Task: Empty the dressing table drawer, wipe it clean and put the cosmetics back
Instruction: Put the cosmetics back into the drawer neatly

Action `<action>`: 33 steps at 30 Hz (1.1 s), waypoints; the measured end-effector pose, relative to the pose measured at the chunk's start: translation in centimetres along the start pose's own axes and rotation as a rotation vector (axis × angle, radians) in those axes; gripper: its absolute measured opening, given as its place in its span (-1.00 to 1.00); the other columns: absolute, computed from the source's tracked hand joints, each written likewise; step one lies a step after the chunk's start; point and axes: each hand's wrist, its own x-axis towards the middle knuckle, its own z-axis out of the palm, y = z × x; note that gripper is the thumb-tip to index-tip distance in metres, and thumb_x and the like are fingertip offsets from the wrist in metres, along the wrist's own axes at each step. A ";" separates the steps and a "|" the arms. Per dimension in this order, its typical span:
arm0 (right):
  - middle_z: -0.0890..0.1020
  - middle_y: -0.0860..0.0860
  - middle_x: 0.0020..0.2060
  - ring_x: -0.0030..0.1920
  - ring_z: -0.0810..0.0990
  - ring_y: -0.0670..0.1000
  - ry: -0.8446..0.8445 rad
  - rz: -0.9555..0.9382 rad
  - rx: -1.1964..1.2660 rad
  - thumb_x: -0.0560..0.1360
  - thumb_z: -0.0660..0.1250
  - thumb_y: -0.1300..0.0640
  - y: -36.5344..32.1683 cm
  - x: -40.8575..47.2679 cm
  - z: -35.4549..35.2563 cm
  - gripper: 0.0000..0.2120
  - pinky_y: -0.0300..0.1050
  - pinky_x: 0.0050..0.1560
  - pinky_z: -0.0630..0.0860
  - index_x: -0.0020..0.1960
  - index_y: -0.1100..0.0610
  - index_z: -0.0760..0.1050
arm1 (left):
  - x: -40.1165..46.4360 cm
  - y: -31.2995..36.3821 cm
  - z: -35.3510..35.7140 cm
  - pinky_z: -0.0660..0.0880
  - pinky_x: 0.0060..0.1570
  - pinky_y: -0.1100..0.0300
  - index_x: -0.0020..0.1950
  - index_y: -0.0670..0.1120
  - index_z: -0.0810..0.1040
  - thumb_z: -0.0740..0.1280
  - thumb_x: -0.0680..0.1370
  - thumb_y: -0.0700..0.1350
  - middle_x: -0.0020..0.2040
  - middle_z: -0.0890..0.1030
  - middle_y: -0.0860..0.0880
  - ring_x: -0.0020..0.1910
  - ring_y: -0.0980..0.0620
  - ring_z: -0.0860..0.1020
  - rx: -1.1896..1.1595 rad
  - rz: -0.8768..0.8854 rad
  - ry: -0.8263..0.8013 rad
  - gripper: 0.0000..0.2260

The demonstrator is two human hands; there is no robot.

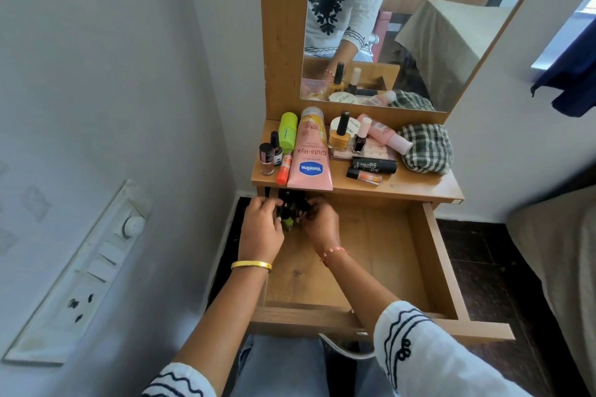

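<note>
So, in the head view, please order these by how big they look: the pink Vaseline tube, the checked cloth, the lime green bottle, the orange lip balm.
1. Vaseline tube and checked cloth: alike, unsure which leads
2. lime green bottle
3. orange lip balm

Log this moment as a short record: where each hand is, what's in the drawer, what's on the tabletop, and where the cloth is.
left hand: in drawer's back-left corner, gripping small bottles
right hand: same corner, on the same cluster
drawer: pulled open, mostly bare wood; green nail polish among dark bottles
tabletop: Vaseline tube, yellow nail polish, other cosmetics
checked cloth: bunched at tabletop's right end
</note>
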 end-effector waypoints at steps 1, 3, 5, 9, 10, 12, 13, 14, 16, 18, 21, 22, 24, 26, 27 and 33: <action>0.58 0.13 0.07 0.10 0.56 0.08 0.016 -0.010 -0.007 0.44 0.33 0.37 0.1 -0.1 0.0 -0.69 -0.11 0.09 0.53 0.16 0.21 0.44 | 0.0 0.0 0.0 0.44 0.17 0.17 0.20 -0.16 0.52 0.30 0.48 -0.32 0.17 0.48 -0.14 0.15 -0.08 0.49 0.002 0.007 0.002 -0.70; 0.57 0.12 0.06 0.09 0.56 0.08 0.028 -0.018 -0.012 0.43 0.34 0.38 0.2 -0.2 0.0 -0.67 -0.09 0.09 0.54 0.16 0.20 0.42 | 0.0 0.0 0.1 0.44 0.17 0.17 0.20 -0.16 0.52 0.31 0.48 -0.31 0.16 0.48 -0.14 0.16 -0.08 0.48 0.016 0.021 0.001 -0.70; 0.56 0.09 0.00 0.03 0.55 0.05 0.014 -0.014 -0.017 0.42 0.35 0.37 0.3 -0.2 0.0 -0.69 -0.09 0.06 0.55 0.13 0.19 0.41 | 0.0 0.1 0.1 0.44 0.17 0.16 0.21 -0.16 0.52 0.31 0.48 -0.30 0.17 0.49 -0.13 0.17 -0.08 0.47 0.041 0.034 0.006 -0.70; 0.57 0.09 -0.01 -0.04 0.52 -0.01 0.013 0.027 -0.002 0.44 0.34 0.37 0.4 0.0 0.0 -0.74 -0.13 0.01 0.53 0.10 0.19 0.44 | -0.1 0.2 0.1 0.44 0.17 0.13 0.23 -0.15 0.52 0.30 0.50 -0.27 0.16 0.52 -0.13 0.18 -0.09 0.46 0.095 0.063 0.019 -0.70; 0.57 0.11 0.01 -0.05 0.52 -0.01 0.013 0.033 0.002 0.44 0.34 0.37 0.4 0.0 0.0 -0.74 -0.15 0.00 0.53 0.10 0.20 0.44 | -0.1 0.2 0.1 0.44 0.17 0.12 0.23 -0.14 0.52 0.30 0.50 -0.26 0.15 0.53 -0.13 0.17 -0.09 0.47 0.107 0.069 0.018 -0.70; 0.58 0.12 0.03 -0.05 0.52 -0.02 0.009 0.041 0.006 0.44 0.34 0.36 0.3 0.1 -0.1 -0.73 -0.19 -0.02 0.50 0.11 0.20 0.44 | -0.1 0.2 0.0 0.44 0.18 0.10 0.24 -0.13 0.51 0.30 0.50 -0.25 0.14 0.55 -0.13 0.16 -0.09 0.48 0.128 0.074 0.014 -0.70; 0.58 0.13 0.04 -0.03 0.53 0.00 0.007 0.044 0.007 0.44 0.35 0.36 0.3 0.1 -0.1 -0.73 -0.19 -0.01 0.50 0.12 0.21 0.44 | -0.1 0.2 0.0 0.44 0.18 0.09 0.24 -0.13 0.51 0.30 0.50 -0.24 0.14 0.56 -0.12 0.15 -0.09 0.48 0.135 0.075 0.012 -0.70; 0.58 0.13 0.05 -0.01 0.55 0.02 0.003 0.048 0.008 0.44 0.35 0.35 0.3 0.1 -0.1 -0.72 -0.18 0.00 0.50 0.13 0.21 0.44 | -0.1 0.2 0.0 0.43 0.17 0.08 0.24 -0.12 0.51 0.30 0.50 -0.24 0.14 0.56 -0.12 0.15 -0.09 0.48 0.139 0.076 0.012 -0.70; 0.58 0.14 0.08 0.08 0.56 0.08 -0.010 0.058 0.001 0.44 0.36 0.35 0.1 0.1 -0.2 -0.69 -0.14 0.08 0.52 0.16 0.22 0.43 | -0.1 0.2 -0.1 0.43 0.17 0.07 0.24 -0.12 0.52 0.30 0.50 -0.23 0.13 0.57 -0.12 0.14 -0.10 0.49 0.142 0.077 0.016 -0.70; 0.57 0.14 0.12 0.14 0.56 0.10 -0.025 0.066 -0.006 0.44 0.36 0.34 -0.1 -0.2 -0.4 -0.65 -0.11 0.13 0.52 0.20 0.23 0.42 | -0.1 0.3 -0.1 0.44 0.17 0.06 0.23 -0.12 0.52 0.29 0.50 -0.23 0.13 0.57 -0.12 0.14 -0.10 0.49 0.137 0.076 0.016 -0.70; 0.56 0.14 0.15 0.17 0.54 0.09 -0.024 0.055 -0.005 0.45 0.36 0.33 -0.6 -0.7 -0.9 -0.63 -0.16 0.12 0.48 0.23 0.23 0.42 | -0.2 0.4 -0.1 0.45 0.16 0.05 0.21 -0.13 0.54 0.29 0.50 -0.22 0.10 0.58 -0.13 0.13 -0.10 0.50 0.125 0.075 0.026 -0.72; 0.56 0.13 0.15 0.17 0.54 0.08 -0.017 0.053 -0.002 0.45 0.36 0.33 -0.6 -0.9 -1.1 -0.63 -0.17 0.10 0.48 0.23 0.23 0.42 | -0.2 0.4 -0.1 0.46 0.14 0.04 0.19 -0.13 0.55 0.29 0.50 -0.22 0.09 0.59 -0.13 0.11 -0.11 0.51 0.121 0.076 0.032 -0.74; 0.57 0.09 0.12 0.14 0.54 0.05 -0.013 0.047 -0.002 0.43 0.39 0.31 -0.8 -1.3 -1.9 -0.63 -0.20 0.05 0.47 0.21 0.22 0.44 | -0.3 0.7 -0.2 0.46 0.08 0.03 0.14 -0.14 0.57 0.30 0.49 -0.23 0.05 0.60 -0.13 0.07 -0.12 0.52 0.107 0.091 0.050 -0.76; 0.58 0.05 0.04 0.03 0.55 0.00 -0.012 0.030 -0.017 0.41 0.43 0.27 -1.0 -1.6 -2.9 -0.67 -0.27 -0.08 0.44 0.14 0.18 0.48 | -0.4 1.0 -0.3 0.45 0.02 0.03 0.08 -0.15 0.59 0.31 0.47 -0.25 0.00 0.61 -0.13 0.02 -0.14 0.54 0.085 0.119 0.072 -0.79; 0.58 0.02 -0.02 -0.03 0.54 -0.03 -0.003 0.015 -0.012 0.41 0.43 0.26 -1.0 -1.8 -3.6 -0.72 -0.31 -0.14 0.43 0.09 0.15 0.49 | -0.5 1.3 -0.3 0.45 0.01 0.05 0.06 -0.15 0.59 0.32 0.47 -0.25 -0.01 0.61 -0.13 0.01 -0.13 0.54 0.074 0.137 0.080 -0.80; 0.57 -0.01 -0.15 -0.17 0.51 -0.09 0.223 -0.201 -0.005 0.48 0.35 0.25 -2.2 -2.7 -8.8 -0.92 -0.38 -0.19 0.38 -0.07 0.10 0.53 | -1.2 2.5 -0.4 0.47 0.03 0.15 0.09 -0.14 0.59 0.31 0.48 -0.25 0.04 0.60 -0.10 0.06 -0.06 0.53 -0.025 0.168 0.083 -0.80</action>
